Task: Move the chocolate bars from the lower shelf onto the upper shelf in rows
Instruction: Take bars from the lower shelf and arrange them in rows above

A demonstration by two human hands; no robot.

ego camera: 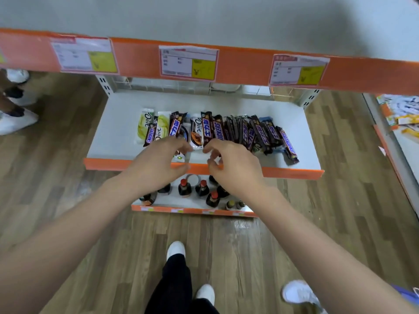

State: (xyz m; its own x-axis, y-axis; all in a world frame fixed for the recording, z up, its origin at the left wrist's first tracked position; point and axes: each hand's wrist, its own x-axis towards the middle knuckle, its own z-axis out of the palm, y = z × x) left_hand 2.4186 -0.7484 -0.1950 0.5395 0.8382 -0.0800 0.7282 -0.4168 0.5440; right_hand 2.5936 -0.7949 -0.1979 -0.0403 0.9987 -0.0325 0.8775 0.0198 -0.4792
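Several chocolate bars point(244, 132), brown Snickers and pale Dove packs, lie in a loose row on the white lower shelf point(113, 143). The upper shelf point(226, 17) is a bare white surface with an orange front strip carrying price labels. My left hand point(158, 162) and my right hand point(233, 166) hover side by side over the lower shelf's front edge, just short of the bars. Their fingers are loosely curled and hold nothing. A Dove pack point(196, 132) lies just beyond my fingertips.
Below, a lowest shelf point(192, 209) holds several dark bottles point(203, 188) with red caps. Wooden floor surrounds the rack. Another person's feet stand at the far left point(15, 118). A neighbouring shelf point(403, 123) with packets is at the right. My own shoes show at the bottom.
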